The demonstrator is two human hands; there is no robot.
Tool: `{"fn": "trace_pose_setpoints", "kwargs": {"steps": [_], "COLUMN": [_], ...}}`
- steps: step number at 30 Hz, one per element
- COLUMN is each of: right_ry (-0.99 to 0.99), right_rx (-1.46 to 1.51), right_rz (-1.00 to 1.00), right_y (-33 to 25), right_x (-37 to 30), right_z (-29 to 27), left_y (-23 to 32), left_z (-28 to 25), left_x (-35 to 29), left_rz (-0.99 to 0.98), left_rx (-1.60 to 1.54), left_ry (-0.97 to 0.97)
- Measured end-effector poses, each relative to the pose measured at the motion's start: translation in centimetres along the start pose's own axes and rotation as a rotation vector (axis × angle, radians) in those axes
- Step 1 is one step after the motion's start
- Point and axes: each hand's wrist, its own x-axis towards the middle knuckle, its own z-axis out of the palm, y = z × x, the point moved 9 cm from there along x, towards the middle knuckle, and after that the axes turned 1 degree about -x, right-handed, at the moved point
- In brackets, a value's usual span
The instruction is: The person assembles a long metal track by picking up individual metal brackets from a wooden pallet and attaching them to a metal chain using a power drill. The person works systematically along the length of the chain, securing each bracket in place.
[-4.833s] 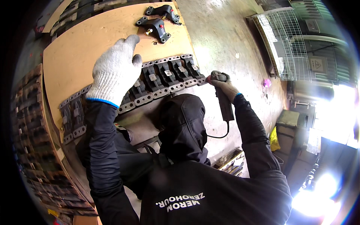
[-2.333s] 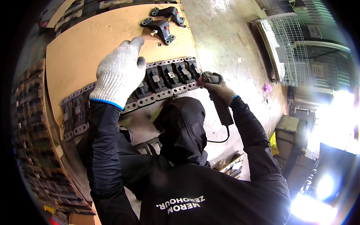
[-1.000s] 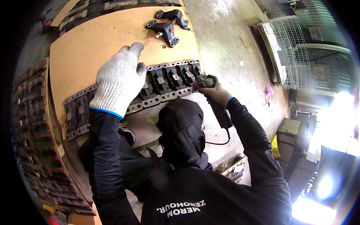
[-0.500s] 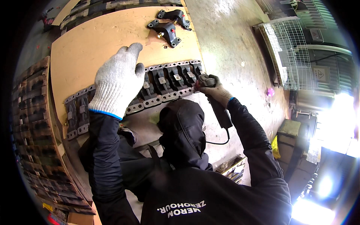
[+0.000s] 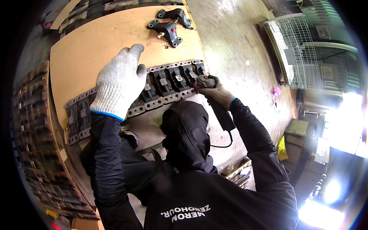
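Observation:
A row of dark cast-metal brackets with drilled, bare-metal end flanges runs across the near side of a tan board. My left hand, in a white knitted glove with a blue cuff, is raised over the row with its fingers stretched out, holding nothing and hiding some brackets. At the row's right end my gloved right hand is wrapped round an angle grinder. The grinder's head is by the rightmost brackets; whether its disc touches metal cannot be made out. A black cord trails from its rear end.
Two black brackets with fittings lie at the board's far side. Slatted wooden pallets stand at the left. A wire mesh basket is at the right, and a tool box sits beside my right arm.
My right hand has shifted slightly left with the grinder, its head now closer over the brackets at the row's right end. My left hand stays raised and open.

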Motion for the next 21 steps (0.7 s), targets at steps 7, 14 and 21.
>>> {"fn": "trace_pose_setpoints", "kwargs": {"steps": [7,14,21], "right_ry": [0.114,0.172,0.14], "right_rx": [0.003,0.02,0.075], "right_rz": [0.048,0.065,0.085], "right_y": [1.6,3.3,3.1], "right_x": [-1.1,-1.4,-2.7], "right_z": [-3.4,-5.2,-4.0], "left_y": [0.9,1.1,1.8], "left_z": [0.4,1.5,2.8], "left_x": [0.6,1.1,1.9], "left_rz": [-0.003,0.026,0.027], "left_rx": [-0.013,-0.049,-0.08], "left_ry": [-0.034,-0.038,-0.067]}}
